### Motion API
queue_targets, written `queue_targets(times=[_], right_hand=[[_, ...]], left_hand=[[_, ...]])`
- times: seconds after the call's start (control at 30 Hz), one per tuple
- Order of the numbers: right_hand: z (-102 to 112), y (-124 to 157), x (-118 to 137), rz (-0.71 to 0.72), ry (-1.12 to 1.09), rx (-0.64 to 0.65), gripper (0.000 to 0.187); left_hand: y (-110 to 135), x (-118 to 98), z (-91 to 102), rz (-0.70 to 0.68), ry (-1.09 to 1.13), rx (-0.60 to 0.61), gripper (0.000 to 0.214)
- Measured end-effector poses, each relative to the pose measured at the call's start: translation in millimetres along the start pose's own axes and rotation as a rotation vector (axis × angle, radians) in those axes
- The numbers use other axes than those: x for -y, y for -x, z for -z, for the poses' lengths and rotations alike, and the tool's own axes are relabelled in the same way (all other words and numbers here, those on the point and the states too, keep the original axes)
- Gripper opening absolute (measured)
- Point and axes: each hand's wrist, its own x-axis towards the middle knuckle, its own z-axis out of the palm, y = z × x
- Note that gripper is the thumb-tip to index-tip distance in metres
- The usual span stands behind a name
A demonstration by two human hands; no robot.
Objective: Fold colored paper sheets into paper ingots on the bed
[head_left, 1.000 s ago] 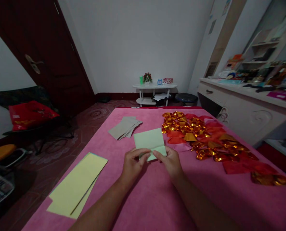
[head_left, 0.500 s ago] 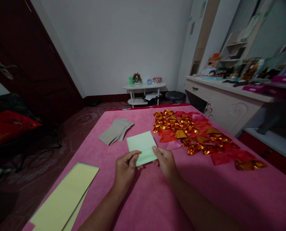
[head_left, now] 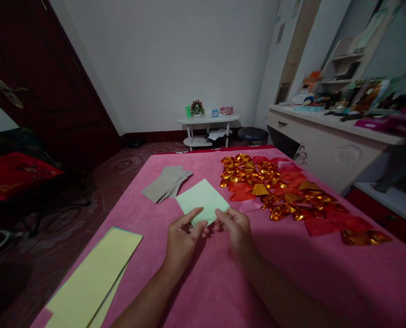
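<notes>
Between my hands, just above the pink cloth, is a pale green square of paper [head_left: 205, 198], turned so that one corner points away from me. My left hand [head_left: 184, 230] pinches it along its lower left edge, thumb on top. On the lower right edge, my right hand [head_left: 233, 225] grips it between thumb and fingers. The paper's near corner is partly covered by my fingers. Beyond it to the left lies a fanned stack of grey paper [head_left: 167, 182]. To the right are rows of folded gold foil pieces [head_left: 251, 171] and folded red pieces [head_left: 242, 196].
A stack of long yellow paper strips [head_left: 97, 273] lies on the pink tablecloth [head_left: 216, 282] at the near left. Past the table stand a small white side table [head_left: 208, 119] and a black stool [head_left: 252, 133]. A cluttered dresser [head_left: 329, 132] is at the right.
The green paper has turned from lying nearly square-on to a diamond position. Both hands have shifted their grip along its near edges. The view has moved slightly.
</notes>
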Motion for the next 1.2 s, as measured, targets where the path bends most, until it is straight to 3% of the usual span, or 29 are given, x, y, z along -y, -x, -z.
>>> queue_targets(times=[0.13,0.2,0.27,0.4,0.47,0.6,0.67,0.77,0.9,0.97,1.07,1.2], right_hand=[[14.0,-9.4,0.5,0.087,-0.047,-0.179,0.032],[18.2,-12.2,2.7,0.096,-0.104,-0.198,0.028],[19.5,-12.2,5.8,0.096,-0.093,-0.131,0.033],[16.8,-9.1,10.9,0.153,0.071,0.157,0.049],[15.6,-9.6,11.2,0.218,0.173,0.239,0.049],[16.2,-13.2,9.3,0.371,0.363,0.156,0.013],[16.6,-13.1,9.7,0.411,0.391,0.112,0.01],[15.0,-8.5,13.0,0.385,0.313,0.068,0.011],[9.4,0.7,18.7,0.228,0.225,-0.017,0.021],[6.1,5.0,21.0,0.162,0.195,-0.034,0.024],[0.8,10.4,24.6,0.103,0.14,-0.032,0.024],[-6.1,12.7,27.9,0.092,0.078,-0.021,0.022]], left_hand=[[-4.1,-3.6,7.8,0.11,0.095,0.066,0.064],[-7.9,-2.7,14.2,0.121,0.114,0.076,0.063],[-11.8,-0.7,21.0,0.121,0.145,0.086,0.061],[-16.2,3.0,31.7,0.122,0.221,0.159,0.052],[-16.5,3.7,34.8,0.132,0.277,0.216,0.05],[-15.6,2.9,36.1,0.168,0.403,0.328,0.053],[-15.6,2.3,34.7,0.156,0.41,0.36,0.05],[-17.0,1.4,31.3,0.063,0.283,0.29,0.041],[-17.6,-2.5,27.0,-0.19,0.006,0.095,0.035],[-15.3,-6.8,25.2,-0.247,-0.04,0.07,0.033],[-10.1,-14.7,22.2,-0.117,0.044,0.095,0.033],[-7.3,-18.7,17.8,0.071,0.173,0.0,0.037]])
